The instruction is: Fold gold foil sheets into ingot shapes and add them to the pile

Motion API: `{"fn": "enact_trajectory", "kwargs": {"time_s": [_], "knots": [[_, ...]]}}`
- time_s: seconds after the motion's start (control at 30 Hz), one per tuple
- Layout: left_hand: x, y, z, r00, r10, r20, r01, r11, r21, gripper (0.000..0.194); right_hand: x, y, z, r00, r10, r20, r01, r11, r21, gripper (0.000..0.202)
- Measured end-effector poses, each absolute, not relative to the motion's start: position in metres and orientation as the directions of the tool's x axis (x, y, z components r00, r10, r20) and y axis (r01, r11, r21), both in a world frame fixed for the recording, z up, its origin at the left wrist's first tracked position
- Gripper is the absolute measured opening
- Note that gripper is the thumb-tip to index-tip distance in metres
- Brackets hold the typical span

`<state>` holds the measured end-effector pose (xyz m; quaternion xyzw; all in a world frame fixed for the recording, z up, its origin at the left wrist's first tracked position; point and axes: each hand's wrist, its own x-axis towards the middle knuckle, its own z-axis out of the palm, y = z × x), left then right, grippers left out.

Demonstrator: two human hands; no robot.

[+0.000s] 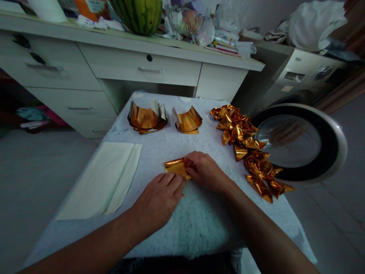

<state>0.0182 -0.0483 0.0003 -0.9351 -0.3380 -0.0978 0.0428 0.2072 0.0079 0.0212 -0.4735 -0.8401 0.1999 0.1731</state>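
Observation:
A small gold foil sheet (173, 165) lies on the cloth-covered table in front of me, its far edge curling up. My left hand (162, 194) has its fingers bent over the sheet's near edge, pressing it. At the sheet's right end, my right hand (205, 170) is closed, with thumb and fingertips gripping the foil. Farther back stand two stacks of curved gold foil sheets, a larger stack (145, 118) and a smaller stack (188, 121). Along the right side runs a heap of folded gold foil pieces (242, 133) with pointed ends.
A folded pale cloth or paper (97, 179) lies on the table's left part. Behind stands a white drawer cabinet (171, 72) with a watermelon (139, 15) on top. The open round door (336, 148) of a washing machine (302, 72) comes close to the table's right edge.

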Motion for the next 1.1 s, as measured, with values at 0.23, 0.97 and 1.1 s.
{"fn": "enact_trajectory", "kwargs": {"time_s": [0.23,0.97,1.1], "knots": [[0.009,-0.066,0.000,0.720,0.653,0.236,0.681,-0.730,-0.055,0.032,0.203,-0.003,0.029,-0.482,0.876,0.002,0.810,0.446,-0.381,0.023],[0.000,-0.063,-0.003,0.744,0.518,0.423,0.612,-0.782,-0.119,0.026,0.233,0.003,0.025,-0.370,0.924,-0.094,0.865,0.305,-0.399,0.073],[-0.003,-0.064,-0.003,0.764,0.492,0.417,0.587,-0.799,-0.133,0.024,0.242,0.008,0.028,-0.353,0.926,-0.136,0.866,0.268,-0.423,0.077]]}}
